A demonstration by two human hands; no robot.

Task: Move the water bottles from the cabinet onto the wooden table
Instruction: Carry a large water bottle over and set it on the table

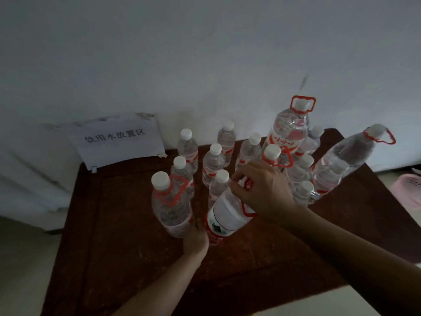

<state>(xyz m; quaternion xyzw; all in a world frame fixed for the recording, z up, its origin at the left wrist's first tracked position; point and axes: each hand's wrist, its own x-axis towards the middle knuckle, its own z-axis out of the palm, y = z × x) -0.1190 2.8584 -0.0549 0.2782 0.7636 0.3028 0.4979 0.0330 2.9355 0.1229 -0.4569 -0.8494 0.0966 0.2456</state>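
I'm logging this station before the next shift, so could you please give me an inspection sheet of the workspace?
Surface: dark wooden table, bare at the front.
Job's things: many water bottles standing together at the back; one large bottle tilted, held in both hands.
Clutter: paper sign leaning against the wall.
Grippers: left hand at the large bottle's base; right hand on its top.
Cables: nothing seen.
Surroundings: white wall; pink basket at right.

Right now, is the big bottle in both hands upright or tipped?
Tipped. The big bottle leans right, top under the right hand, base held by the left hand at the wooden table.
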